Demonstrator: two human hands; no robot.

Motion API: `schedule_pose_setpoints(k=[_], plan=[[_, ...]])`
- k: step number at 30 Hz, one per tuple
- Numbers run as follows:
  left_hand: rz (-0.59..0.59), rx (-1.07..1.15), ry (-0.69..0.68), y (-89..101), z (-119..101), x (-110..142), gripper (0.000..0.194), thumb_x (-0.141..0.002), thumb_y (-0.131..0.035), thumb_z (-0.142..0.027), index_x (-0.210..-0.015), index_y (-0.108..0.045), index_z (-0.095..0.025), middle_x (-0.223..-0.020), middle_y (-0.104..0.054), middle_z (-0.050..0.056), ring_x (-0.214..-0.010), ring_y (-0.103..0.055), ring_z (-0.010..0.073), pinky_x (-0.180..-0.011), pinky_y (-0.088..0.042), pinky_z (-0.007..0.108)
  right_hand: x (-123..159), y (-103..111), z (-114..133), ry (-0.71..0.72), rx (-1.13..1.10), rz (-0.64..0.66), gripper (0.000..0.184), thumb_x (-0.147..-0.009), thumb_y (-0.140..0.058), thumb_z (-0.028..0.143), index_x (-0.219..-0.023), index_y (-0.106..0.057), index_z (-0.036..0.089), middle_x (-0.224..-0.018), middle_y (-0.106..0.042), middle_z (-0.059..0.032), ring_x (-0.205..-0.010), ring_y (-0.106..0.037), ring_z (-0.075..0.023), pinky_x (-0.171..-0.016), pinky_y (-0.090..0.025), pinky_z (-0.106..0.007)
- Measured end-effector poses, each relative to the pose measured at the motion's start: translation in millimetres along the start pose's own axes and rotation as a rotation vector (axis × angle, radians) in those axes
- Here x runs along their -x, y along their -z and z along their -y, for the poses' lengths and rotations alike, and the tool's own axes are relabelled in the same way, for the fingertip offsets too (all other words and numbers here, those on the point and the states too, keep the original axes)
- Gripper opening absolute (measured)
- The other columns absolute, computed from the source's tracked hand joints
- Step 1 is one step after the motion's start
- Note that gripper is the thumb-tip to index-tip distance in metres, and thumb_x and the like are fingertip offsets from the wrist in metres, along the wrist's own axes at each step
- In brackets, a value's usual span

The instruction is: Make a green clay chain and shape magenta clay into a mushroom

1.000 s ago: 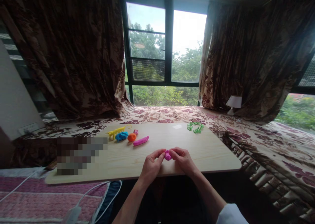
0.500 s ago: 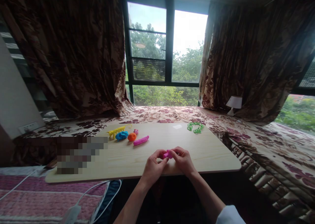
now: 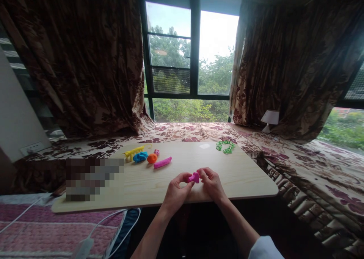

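A small, uneven lump of pink modelling clay point(image 3: 194, 177) is held above the near part of the table point(image 3: 227, 183). My left hand point(image 3: 176, 190) pinches its left side between thumb and forefinger. At its right edge, my right hand point(image 3: 212, 183) has its thumb and fingertips closed on the clay. Beyond my hands, to the left, lies a smooth pink clay roll point(image 3: 162, 162). An orange clay ball point(image 3: 152, 158), a blue lump point(image 3: 140, 157) and a small pink patterned piece point(image 3: 156, 152) sit near it.
A yellow animal-like figure point(image 3: 133, 152) stands at the table's back left. Green linked loops point(image 3: 225, 146) lie at the back right. A blurred patch covers the table's left end. A white cable point(image 3: 105, 216) and a power strip point(image 3: 84, 247) are below left.
My right fingers have shifted slightly right and up, from over the clay to its right edge. More of the pink lump shows between my hands. The other objects have stayed in place.
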State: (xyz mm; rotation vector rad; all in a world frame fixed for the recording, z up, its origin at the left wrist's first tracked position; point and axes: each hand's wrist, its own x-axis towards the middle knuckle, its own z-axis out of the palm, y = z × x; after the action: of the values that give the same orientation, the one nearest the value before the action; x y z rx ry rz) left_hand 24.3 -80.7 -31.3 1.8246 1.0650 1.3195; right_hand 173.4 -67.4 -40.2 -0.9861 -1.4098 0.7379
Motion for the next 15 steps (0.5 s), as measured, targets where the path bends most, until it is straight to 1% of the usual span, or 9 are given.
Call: schedule_pose_setpoints(k=[2, 3, 6, 7, 9, 12, 15], plan=[[-0.005, 0.006, -0.002, 0.4, 0.2, -0.6, 0.021, -0.075, -0.057, -0.031, -0.092, -0.062, -0.019, -0.086, -0.066, 0.001, -0.083, -0.059, 0.0154, -0.081, -0.043, 0.027, -0.6, 0.2, 0.3, -0.01, -0.002, 0.016, 0.028, -0.082, -0.049, 0.038, -0.096, -0.064, 0.018, -0.088, -0.066, -0.0053, -0.077, -0.06, -0.0172, -0.067, -0.046, -0.027], [-0.006, 0.007, -0.005, 0.6, 0.4, -0.7, 0.021, -0.075, -0.057, -0.03, -0.092, -0.062, -0.02, -0.086, -0.066, 0.001, -0.083, -0.059, 0.0156, -0.081, -0.043, 0.027, -0.7, 0.2, 0.4, -0.006, -0.002, 0.04, 0.028, -0.082, -0.05, 0.038, -0.097, -0.064, 0.018, -0.09, -0.066, -0.0054, -0.079, -0.06, -0.0176, -0.068, -0.046, -0.028], [-0.009, 0.014, -0.004, 0.9, 0.3, -0.3, 0.021, -0.075, -0.056, -0.03, -0.092, -0.062, -0.02, -0.087, -0.066, 0.001, -0.085, -0.059, 0.0161, -0.083, -0.042, 0.027, -0.3, 0.4, 0.0, 0.004, -0.015, 0.092, 0.029, -0.083, -0.048, 0.039, -0.088, -0.067, 0.017, -0.086, -0.066, -0.006, -0.078, -0.06, -0.0183, -0.067, -0.047, -0.028], [-0.009, 0.02, 0.001, 1.0, -0.2, -0.1, 0.021, -0.076, -0.055, -0.031, -0.093, -0.062, -0.02, -0.087, -0.066, 0.002, -0.086, -0.059, 0.0162, -0.083, -0.042, 0.028, -0.1, 0.8, 0.0, -0.008, -0.029, 0.083, 0.031, -0.084, -0.046, 0.04, -0.087, -0.067, 0.017, -0.085, -0.066, -0.0063, -0.077, -0.06, -0.0183, -0.065, -0.047, -0.028], [-0.006, 0.03, 0.006, 1.4, -1.9, 0.1, 0.022, -0.077, -0.054, -0.032, -0.094, -0.063, -0.02, -0.087, -0.066, 0.002, -0.086, -0.059, 0.0164, -0.085, -0.041, 0.028, 0.4, 1.7, 0.7, -0.035, -0.057, 0.063, 0.032, -0.084, -0.045, 0.041, -0.091, -0.066, 0.017, -0.087, -0.066, -0.0068, -0.076, -0.06, -0.0183, -0.063, -0.048, -0.028], [0.001, 0.037, 0.01, 2.5, -5.2, 0.0, 0.026, -0.079, -0.051, -0.035, -0.097, -0.063, -0.02, -0.085, -0.066, 0.002, -0.084, -0.058, 0.0167, -0.083, -0.041, 0.028, 1.4, 3.0, 4.4, -0.011, -0.079, 0.111, 0.029, -0.079, -0.054, 0.038, -0.101, -0.062, 0.02, -0.097, -0.064, -0.0066, -0.081, -0.059, -0.0181, -0.067, -0.049, -0.029], [0.011, 0.031, 0.035, 4.3, -7.9, 0.0, 0.032, -0.081, -0.047, -0.037, -0.102, -0.062, -0.019, -0.079, -0.065, 0.002, -0.079, -0.058, 0.0167, -0.078, -0.043, 0.027, 2.5, 3.4, 8.6, 0.032, -0.096, 0.173, 0.034, -0.074, -0.061, 0.034, -0.106, -0.06, 0.022, -0.103, -0.06, -0.0056, -0.084, -0.058, -0.0174, -0.069, -0.049, -0.028]])
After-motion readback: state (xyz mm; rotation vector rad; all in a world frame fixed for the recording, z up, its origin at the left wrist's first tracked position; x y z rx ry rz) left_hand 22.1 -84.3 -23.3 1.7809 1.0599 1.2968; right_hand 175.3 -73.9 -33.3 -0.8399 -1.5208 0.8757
